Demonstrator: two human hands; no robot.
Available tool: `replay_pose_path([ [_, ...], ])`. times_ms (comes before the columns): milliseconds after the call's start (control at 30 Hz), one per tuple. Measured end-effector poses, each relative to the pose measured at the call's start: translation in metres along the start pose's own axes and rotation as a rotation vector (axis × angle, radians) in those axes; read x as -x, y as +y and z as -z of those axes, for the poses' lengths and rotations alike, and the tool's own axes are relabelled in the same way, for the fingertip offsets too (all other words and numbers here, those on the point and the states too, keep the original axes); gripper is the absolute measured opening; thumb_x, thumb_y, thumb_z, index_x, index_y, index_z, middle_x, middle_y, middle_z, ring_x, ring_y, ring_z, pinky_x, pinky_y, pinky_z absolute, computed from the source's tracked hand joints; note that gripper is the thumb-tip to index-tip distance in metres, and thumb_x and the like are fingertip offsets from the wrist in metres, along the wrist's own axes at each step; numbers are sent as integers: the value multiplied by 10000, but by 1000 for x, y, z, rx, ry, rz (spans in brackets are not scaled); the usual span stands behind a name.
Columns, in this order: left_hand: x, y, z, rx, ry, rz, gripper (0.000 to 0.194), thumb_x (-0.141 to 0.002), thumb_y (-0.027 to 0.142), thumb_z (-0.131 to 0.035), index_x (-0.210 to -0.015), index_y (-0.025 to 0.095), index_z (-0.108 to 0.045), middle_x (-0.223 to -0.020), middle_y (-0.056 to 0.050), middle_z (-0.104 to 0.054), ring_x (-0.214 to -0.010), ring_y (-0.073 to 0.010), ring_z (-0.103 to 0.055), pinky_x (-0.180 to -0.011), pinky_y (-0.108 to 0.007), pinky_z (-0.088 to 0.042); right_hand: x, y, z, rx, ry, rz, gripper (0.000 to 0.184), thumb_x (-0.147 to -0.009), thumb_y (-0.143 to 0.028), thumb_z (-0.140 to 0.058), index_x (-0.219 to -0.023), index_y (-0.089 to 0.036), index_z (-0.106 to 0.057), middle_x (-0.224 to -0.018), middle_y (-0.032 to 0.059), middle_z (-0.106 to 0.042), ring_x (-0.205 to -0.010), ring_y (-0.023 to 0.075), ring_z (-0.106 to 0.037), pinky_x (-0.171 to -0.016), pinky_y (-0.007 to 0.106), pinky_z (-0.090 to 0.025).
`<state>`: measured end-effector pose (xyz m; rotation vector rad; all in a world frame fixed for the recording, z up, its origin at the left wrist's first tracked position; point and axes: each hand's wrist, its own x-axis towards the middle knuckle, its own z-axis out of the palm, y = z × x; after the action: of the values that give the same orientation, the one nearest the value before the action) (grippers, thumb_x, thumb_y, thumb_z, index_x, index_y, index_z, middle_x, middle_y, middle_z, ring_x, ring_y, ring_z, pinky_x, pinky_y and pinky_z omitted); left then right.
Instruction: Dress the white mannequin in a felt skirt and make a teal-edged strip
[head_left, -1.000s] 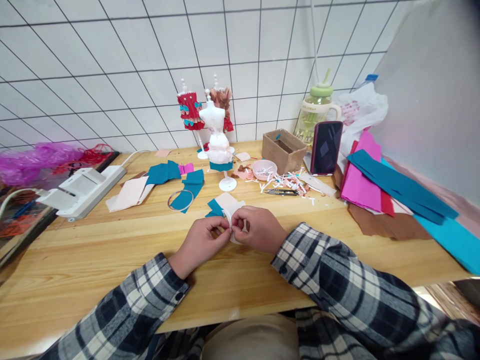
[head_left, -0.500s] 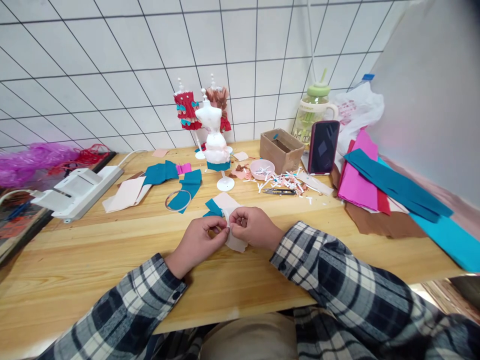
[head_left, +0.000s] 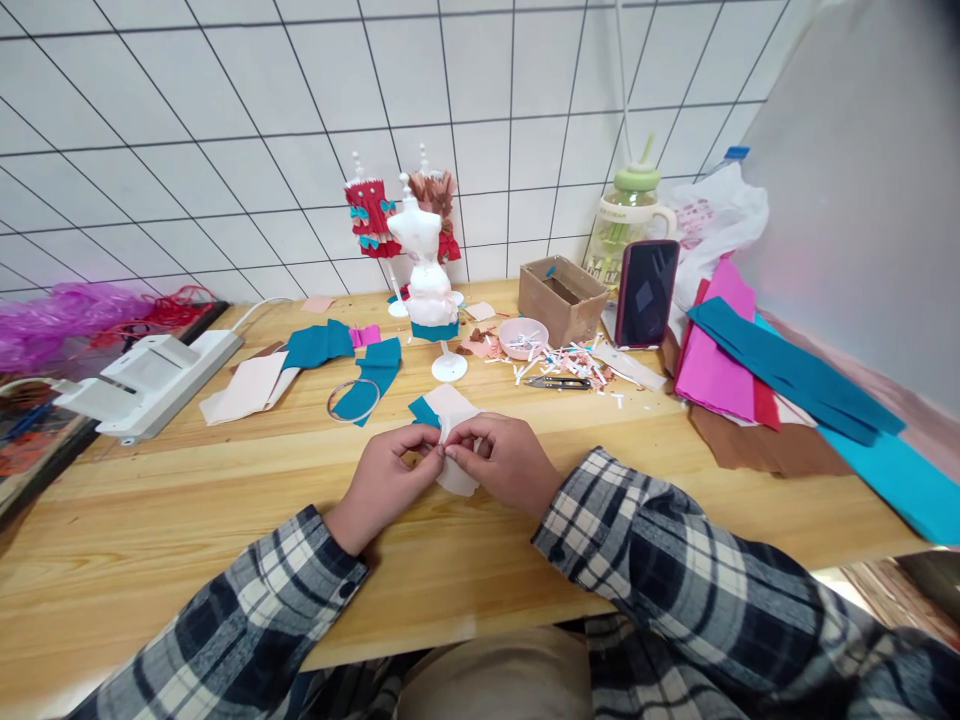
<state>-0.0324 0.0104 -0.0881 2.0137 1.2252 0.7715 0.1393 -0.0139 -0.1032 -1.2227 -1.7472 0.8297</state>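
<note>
Between my two hands is a small piece of pale crepe paper (head_left: 458,481), pinched near its middle. My left hand (head_left: 390,476) grips it from the left between thumb and forefinger. My right hand (head_left: 511,459) closes on it from the other side, fingertips almost touching the left ones. Just beyond lie a pale pink paper piece (head_left: 452,400) and a teal scrap (head_left: 424,410), partly covered. A white miniature dress form (head_left: 418,240) with a teal band at its base stands behind them.
Left are a wire ring (head_left: 353,416), pale paper sheets (head_left: 247,387) and a white power strip (head_left: 154,385). Right are thread snips (head_left: 559,383), a pink bowl (head_left: 523,340) among clippings, a cardboard box (head_left: 564,298), a propped phone (head_left: 646,293) and stacked coloured paper (head_left: 716,345).
Both hands have shifted slightly left with the pale paper. My right fingers have moved lower, to meet the left fingertips at the pinch, and more of the pink piece beyond shows.
</note>
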Motion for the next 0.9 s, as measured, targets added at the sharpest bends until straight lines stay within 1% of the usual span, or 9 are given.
replay_pose_path([
  [67, -1, 2, 0, 23, 2, 11, 221, -751, 310, -556, -764, 149, -707, -751, -39, -734, -697, -178, -654, -672, -248, -513, 2, -2, 2, 82, 28, 86, 92, -833, -249, -623, -864, -209, -700, -757, -10, -647, -646, 98, -530, -618, 218, -400],
  [167, -1, 4, 0, 41, 6, 27, 223, -743, 303, -562, -764, 149, -722, -780, -47, -748, -722, -189, -667, -694, -258, -520, 4, -2, 4, 153, 40, 138, 109, -861, -272, -604, -901, -225, -694, -797, -8, -658, -669, 101, -548, -630, 222, -392],
  [300, 0, 2, -1, 43, 2, 35, 235, -742, 305, -566, -778, 148, -737, -771, -44, -750, -714, -192, -669, -685, -258, -521, 4, 1, 3, 212, 38, 144, 97, -864, -273, -600, -913, -229, -670, -827, -13, -658, -686, 101, -555, -628, 223, -381],
  [433, 0, 1, -1, 34, -37, 37, 248, -752, 308, -559, -797, 156, -750, -772, -38, -755, -715, -193, -675, -674, -255, -520, 3, 4, 4, 279, 10, 139, 84, -863, -270, -601, -918, -231, -650, -835, -21, -654, -709, 102, -559, -632, 231, -372],
  [533, -1, 2, -1, 21, -39, 47, 256, -754, 321, -561, -799, 159, -753, -771, -39, -757, -703, -193, -673, -656, -253, -517, 2, 4, 6, 327, -8, 149, 99, -871, -280, -589, -933, -236, -652, -851, -20, -657, -729, 106, -565, -629, 238, -362],
  [600, -1, 1, -2, 9, -33, 47, 254, -757, 330, -561, -788, 164, -751, -766, -34, -757, -686, -187, -668, -636, -246, -512, 1, 3, 8, 356, -27, 148, 116, -875, -295, -584, -944, -237, -657, -862, -13, -663, -741, 111, -572, -626, 244, -355],
  [733, 0, -3, -4, -48, -64, 23, 241, -783, 318, -552, -741, 177, -743, -712, -11, -748, -644, -162, -657, -599, -214, -485, 1, 3, 10, 429, -70, 136, 134, -890, -291, -552, -953, -232, -655, -888, 7, -671, -764, 126, -581, -619, 254, -339],
  [900, 1, -7, -5, -124, -74, 12, 242, -808, 309, -545, -752, 184, -744, -703, 4, -744, -621, -147, -648, -572, -201, -458, 2, 3, 9, 468, -43, 136, 112, -888, -285, -543, -913, -230, -637, -882, 3, -662, -776, 136, -583, -611, 260, -337],
])
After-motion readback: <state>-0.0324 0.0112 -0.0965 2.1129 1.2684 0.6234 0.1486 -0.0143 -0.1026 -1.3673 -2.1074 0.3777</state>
